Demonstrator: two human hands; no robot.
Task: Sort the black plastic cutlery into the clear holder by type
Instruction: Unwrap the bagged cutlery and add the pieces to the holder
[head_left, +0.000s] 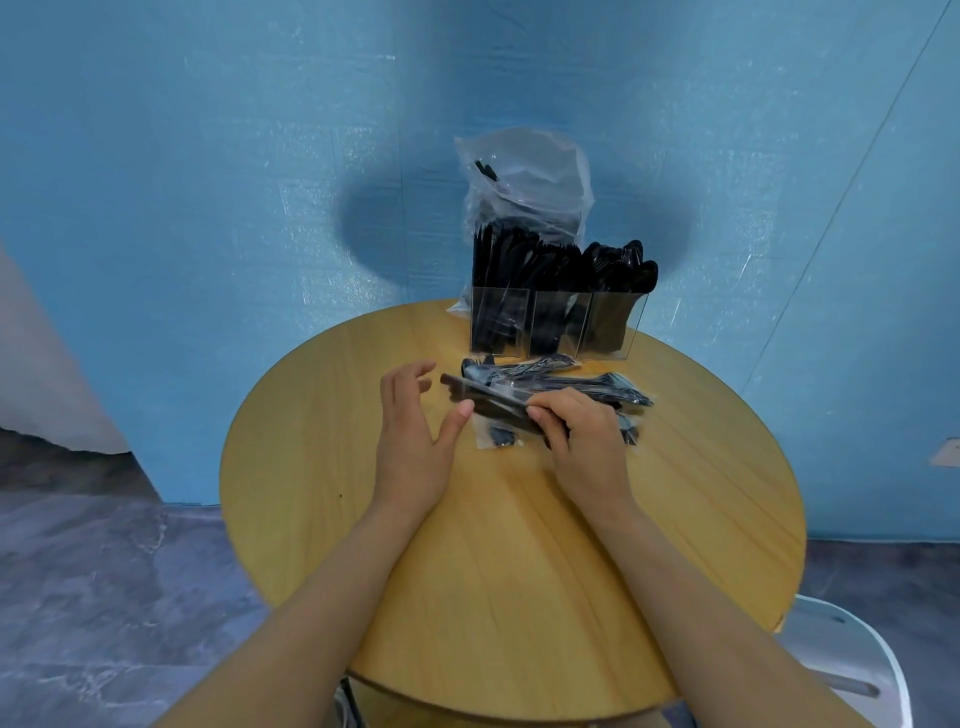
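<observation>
A round wooden desk stands against a blue wall, with grey floor at its eight o'clock and a white chair, cut off by the frame, at its four o'clock.

Much is hard to read: the cutlery packets near the desk's centre are a dark tangle under shiny wrap, so fork, knife and spoon cannot be told apart there, and the right hand covers part of the pile.

The left hand hovers at the pile's nine o'clock, released, fingers spread and slightly bent, thumb pointing toward the packets, holding nothing. The right hand, palm down at the pile's six o'clock, is grasping one wrapped packet between thumb and fingers; its far end sticks out toward the left hand.

The clear holder sits at the desk's twelve o'clock edge, just beyond the pile, its three compartments packed with upright black cutlery; rounded spoon bowls show in the rightmost. A crumpled clear bag rises behind it.
</observation>
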